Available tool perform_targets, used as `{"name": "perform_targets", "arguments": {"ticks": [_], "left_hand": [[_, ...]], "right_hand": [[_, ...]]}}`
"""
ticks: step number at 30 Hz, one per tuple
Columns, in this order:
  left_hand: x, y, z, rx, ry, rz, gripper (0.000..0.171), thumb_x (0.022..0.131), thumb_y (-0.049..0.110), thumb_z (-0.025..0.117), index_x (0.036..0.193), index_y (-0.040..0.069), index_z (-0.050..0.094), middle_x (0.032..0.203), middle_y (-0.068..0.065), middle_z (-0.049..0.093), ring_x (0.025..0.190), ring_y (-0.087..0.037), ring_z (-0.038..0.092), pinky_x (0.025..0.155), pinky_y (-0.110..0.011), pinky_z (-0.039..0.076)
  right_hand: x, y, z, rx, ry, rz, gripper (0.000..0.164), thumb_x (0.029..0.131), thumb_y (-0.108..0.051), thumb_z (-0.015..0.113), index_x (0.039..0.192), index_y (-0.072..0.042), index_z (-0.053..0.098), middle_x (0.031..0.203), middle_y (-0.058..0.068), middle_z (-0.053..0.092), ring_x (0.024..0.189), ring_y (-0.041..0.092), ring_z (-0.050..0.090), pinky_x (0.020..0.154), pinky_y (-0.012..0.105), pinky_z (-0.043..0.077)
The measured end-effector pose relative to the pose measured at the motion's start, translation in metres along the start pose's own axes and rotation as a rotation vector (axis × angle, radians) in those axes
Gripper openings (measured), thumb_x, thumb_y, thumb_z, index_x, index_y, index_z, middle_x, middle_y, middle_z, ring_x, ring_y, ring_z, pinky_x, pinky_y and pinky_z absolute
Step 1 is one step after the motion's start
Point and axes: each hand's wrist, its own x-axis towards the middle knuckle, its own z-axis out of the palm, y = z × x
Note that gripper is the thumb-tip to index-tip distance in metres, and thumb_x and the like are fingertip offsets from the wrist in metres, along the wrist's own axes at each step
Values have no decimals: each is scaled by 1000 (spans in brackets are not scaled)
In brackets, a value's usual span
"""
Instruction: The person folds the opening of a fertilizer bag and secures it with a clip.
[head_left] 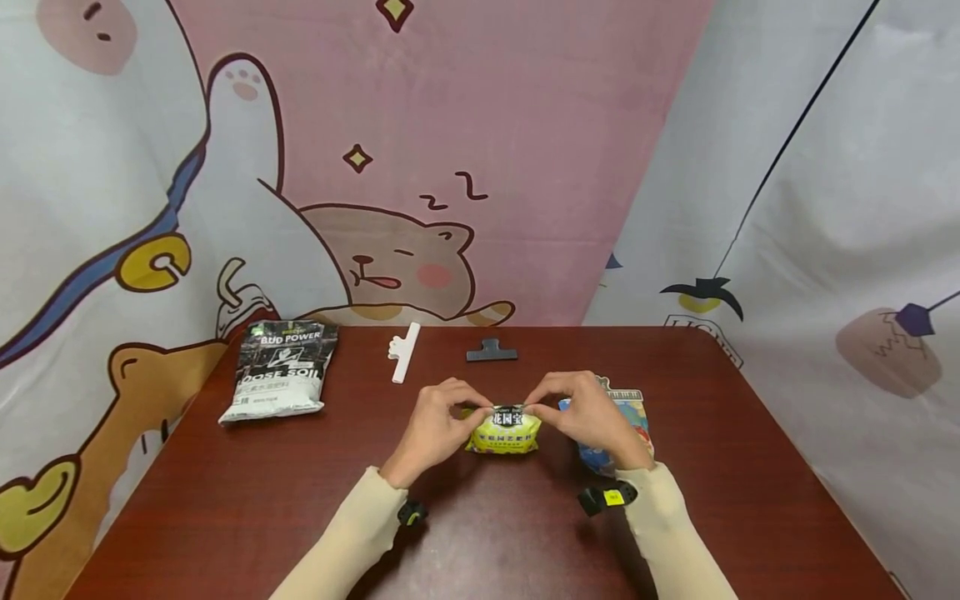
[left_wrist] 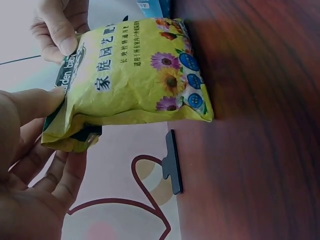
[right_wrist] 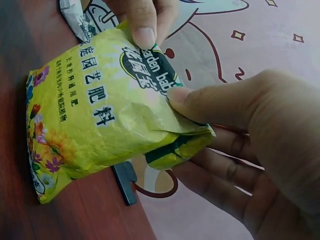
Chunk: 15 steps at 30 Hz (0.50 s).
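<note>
A yellow-green fertilizer bag (head_left: 504, 437) with printed flowers stands on the table in front of me, its top folded over. My left hand (head_left: 441, 423) pinches the folded top at its left end, thumb on the printed front. At the other end, my right hand (head_left: 592, 414) pinches the same fold between thumb and fingers. In the right wrist view the bag (right_wrist: 95, 110) shows the fold tucked behind, with fingers underneath it. Just beyond the bag lies a black clip (head_left: 492, 351); a white clip (head_left: 404, 353) lies to its left.
A black and white soil bag (head_left: 279, 371) stands at the back left of the dark red table (head_left: 480, 533). Partly behind my right hand lies a blue, colourful packet (head_left: 637, 415) with a whitish clip (head_left: 624, 393) at its top. A patterned cloth hangs behind the table.
</note>
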Motion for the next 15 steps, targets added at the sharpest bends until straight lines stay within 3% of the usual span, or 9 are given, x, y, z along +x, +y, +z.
{"name": "perform_targets", "arguments": {"ticks": [5,11,15], "left_hand": [[-3,-5,-5,-20,12,-19,5,87,13,83,90,17,81,85,10,74,85,-7,67,65,-37,60],[-7,-9,-10,-84,13,-73,6,88,14,82,90,19,82,86,11,75,82,-3,69,67,-28,60],[-8,-10,-9,-100,29,-60,6,88,13,82,88,18,83,84,10,76,82,-3,70,66,-25,59]], "right_hand": [[-2,1,-6,10,-30,41,4,91,-22,80,95,-24,80,91,-18,72,87,3,68,85,47,60],[-4,3,-10,9,-36,45,6,92,-20,79,93,-25,80,89,-17,73,84,4,67,83,48,61],[-4,4,-10,-2,-42,15,8,92,-20,79,91,-27,80,88,-17,73,80,3,65,78,42,60]]}}
